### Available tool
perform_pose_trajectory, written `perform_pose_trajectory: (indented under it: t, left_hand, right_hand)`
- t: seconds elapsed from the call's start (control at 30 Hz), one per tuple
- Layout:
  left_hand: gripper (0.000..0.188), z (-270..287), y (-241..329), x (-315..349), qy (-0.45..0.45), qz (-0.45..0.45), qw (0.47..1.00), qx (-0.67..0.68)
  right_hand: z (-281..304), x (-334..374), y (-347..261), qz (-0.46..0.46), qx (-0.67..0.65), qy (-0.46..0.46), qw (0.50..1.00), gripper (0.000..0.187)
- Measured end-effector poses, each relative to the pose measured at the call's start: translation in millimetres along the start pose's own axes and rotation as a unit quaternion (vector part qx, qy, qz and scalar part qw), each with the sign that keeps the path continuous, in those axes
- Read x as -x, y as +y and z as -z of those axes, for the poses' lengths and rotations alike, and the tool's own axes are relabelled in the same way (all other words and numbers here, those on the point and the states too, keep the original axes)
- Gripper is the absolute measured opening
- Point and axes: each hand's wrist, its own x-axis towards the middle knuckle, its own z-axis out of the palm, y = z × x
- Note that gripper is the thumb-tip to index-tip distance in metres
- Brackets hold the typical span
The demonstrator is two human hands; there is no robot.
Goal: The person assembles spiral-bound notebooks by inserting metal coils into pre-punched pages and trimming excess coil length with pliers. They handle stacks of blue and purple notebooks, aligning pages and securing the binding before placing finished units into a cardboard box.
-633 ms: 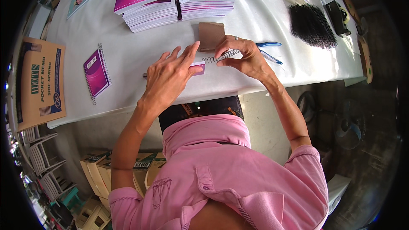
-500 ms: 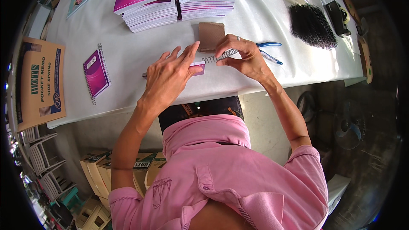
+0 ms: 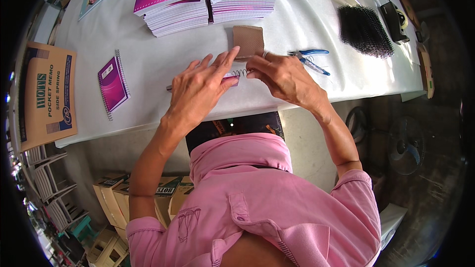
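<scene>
A small purple notepad (image 3: 230, 82) lies mostly hidden under my left hand (image 3: 198, 86). That hand presses it to the table, with the thumb on its right end and the other fingers stretched out. At the pad's right end a few turns of a wire spiral coil (image 3: 240, 73) show. My right hand (image 3: 289, 76) is closed with its fingertips pinched on the coil, and the rest of the coil is hidden behind the fingers. A brown square piece of board (image 3: 248, 40) lies just beyond the fingertips. Blue-handled pliers (image 3: 312, 61) rest to the right of my right hand.
Two stacks of punched purple covers and sheets (image 3: 175, 17) stand at the back. To the left are a spiral-bound purple notepad (image 3: 113, 85) and a cardboard box (image 3: 48, 96). A heap of black coils (image 3: 365, 30) and a tape dispenser (image 3: 393, 22) lie at the right.
My right hand has turned so its back faces up and has come slightly toward me. Less of the coil shows now, and more of the pliers. My left hand stays almost in place.
</scene>
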Motion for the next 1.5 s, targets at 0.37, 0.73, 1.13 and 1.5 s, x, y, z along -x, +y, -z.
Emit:
perform_pose_trajectory:
  t: [0.37, 0.73, 1.13, 1.5]
  left_hand:
    - [0.059, 16, 3, 4, -0.171, -0.037, 0.984, 0.032]
    - [0.075, 12, -20, 15, -0.049, 0.014, 0.997, -0.057]
    - [0.063, 18, -31, 3, -0.066, 0.045, 0.995, -0.062]
    - [0.068, 24, -44, 2, -0.048, 0.095, 0.994, -0.006]
  right_hand:
    - [-7, -33, 65, 0.054, 0.081, 0.051, 0.994, 0.039]
    - [14, -48, 62, -0.017, -0.412, -0.219, 0.885, 0.051]
    - [12, -67, 58, 0.000, -0.267, -0.206, 0.941, 0.056]
    - [-4, -73, 72, -0.094, -0.359, -0.169, 0.913, 0.070]
